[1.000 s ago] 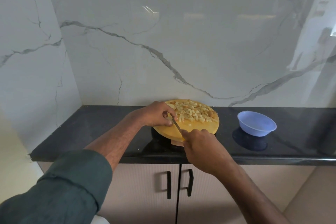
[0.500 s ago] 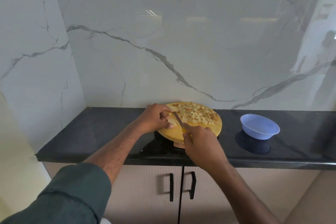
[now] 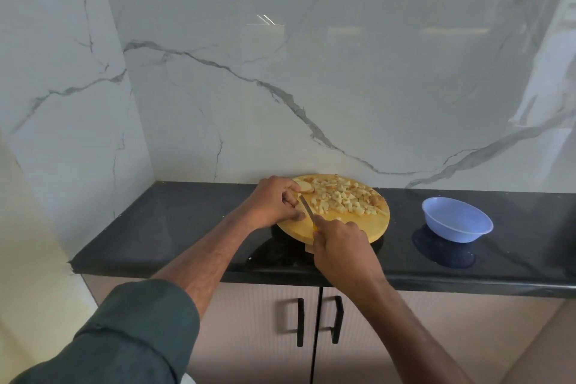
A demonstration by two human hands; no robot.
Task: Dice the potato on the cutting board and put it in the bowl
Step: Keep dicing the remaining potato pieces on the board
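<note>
A round wooden cutting board (image 3: 364,226) lies on the black counter, with a heap of diced potato (image 3: 343,198) spread over its far half. At the board's left edge my left hand (image 3: 274,201) pinches a small potato piece (image 3: 300,206); a potato slice (image 3: 306,186) lies just beyond its fingers. My right hand (image 3: 341,248) grips the yellow handle of a knife (image 3: 307,207), whose blade slants up-left against the held piece. An empty blue bowl (image 3: 456,223) stands on the counter to the right of the board.
The black counter (image 3: 174,221) runs along a white marble wall and ends in a corner at the left. Cabinet doors with two black handles (image 3: 318,319) are below the front edge.
My hands stay on the board. The knife blade has shifted slightly toward the piece in my left fingers. The camera has tilted a little.
</note>
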